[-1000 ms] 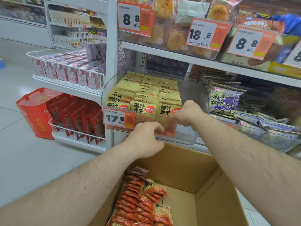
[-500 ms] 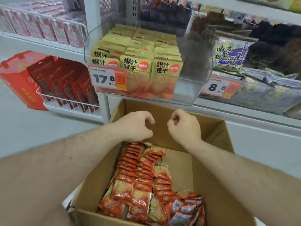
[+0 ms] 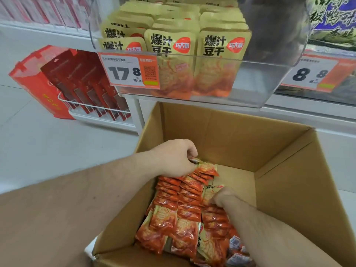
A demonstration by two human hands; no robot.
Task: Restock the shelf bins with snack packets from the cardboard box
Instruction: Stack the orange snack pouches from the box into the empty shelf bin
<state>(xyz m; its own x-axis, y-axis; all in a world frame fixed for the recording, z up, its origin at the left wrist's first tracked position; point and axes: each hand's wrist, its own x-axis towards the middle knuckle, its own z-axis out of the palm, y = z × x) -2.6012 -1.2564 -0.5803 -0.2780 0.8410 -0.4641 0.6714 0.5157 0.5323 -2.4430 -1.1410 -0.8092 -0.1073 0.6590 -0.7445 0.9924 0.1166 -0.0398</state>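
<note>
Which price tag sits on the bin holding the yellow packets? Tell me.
The 17.8 tag, clipped to the clear bin in front of the yellow packets. The 8.8 tag hangs on the next bin right.

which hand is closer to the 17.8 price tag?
Left. The left hand is at the packets below the price tag; the right hand is lower and further right.

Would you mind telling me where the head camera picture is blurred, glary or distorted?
Head view: even overhead light, soft shadows; the clear bin front shows pale glare; edges bow from the wide lens; the right price tag and right hand are slightly blurred; the 17.8 tag and box are sharp.
</note>
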